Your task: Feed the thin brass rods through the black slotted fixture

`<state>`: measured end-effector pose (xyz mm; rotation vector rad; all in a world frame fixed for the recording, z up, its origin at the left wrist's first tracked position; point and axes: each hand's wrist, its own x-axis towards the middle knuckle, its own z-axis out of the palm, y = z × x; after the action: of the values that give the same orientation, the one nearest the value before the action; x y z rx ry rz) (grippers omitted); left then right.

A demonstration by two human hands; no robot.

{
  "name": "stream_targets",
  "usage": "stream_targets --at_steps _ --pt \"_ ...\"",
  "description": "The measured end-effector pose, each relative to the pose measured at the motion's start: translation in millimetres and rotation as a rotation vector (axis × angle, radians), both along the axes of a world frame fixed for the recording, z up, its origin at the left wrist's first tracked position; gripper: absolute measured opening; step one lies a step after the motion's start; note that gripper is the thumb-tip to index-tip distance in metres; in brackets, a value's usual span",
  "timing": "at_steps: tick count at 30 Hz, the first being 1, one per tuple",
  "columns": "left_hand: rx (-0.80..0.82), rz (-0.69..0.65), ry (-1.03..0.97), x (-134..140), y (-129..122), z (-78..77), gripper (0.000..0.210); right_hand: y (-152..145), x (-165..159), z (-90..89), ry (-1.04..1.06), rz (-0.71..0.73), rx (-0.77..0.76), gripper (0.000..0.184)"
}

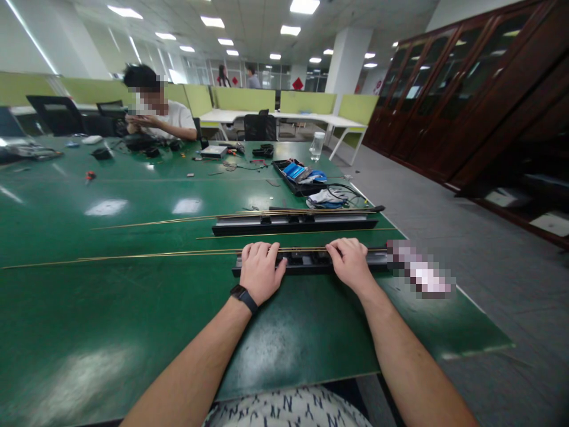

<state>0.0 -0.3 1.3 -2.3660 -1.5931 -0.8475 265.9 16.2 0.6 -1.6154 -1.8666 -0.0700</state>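
Head camera: Left hand [260,267] at seven o'clock and right hand [349,262] at four, well apart, rest over a black rail [307,270] at five on a green table [133,308]; whether either grips its thin golden rods [204,252] cannot be told. A second rail [296,227] lies beyond, toward twelve.

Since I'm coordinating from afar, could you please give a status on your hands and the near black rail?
Left hand, right hand at near black rail; thin brass-coloured rods along it; second black rail beyond, clear of hands.
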Motion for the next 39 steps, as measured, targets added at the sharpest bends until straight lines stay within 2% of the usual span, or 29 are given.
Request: stream_targets --at_steps 39 --pt "-0.015 -0.008 -0.022 0.4 -0.3 0.9 0.035 -0.3 -1.4 1.3 -0.013 -0.016 0.004 0.030"
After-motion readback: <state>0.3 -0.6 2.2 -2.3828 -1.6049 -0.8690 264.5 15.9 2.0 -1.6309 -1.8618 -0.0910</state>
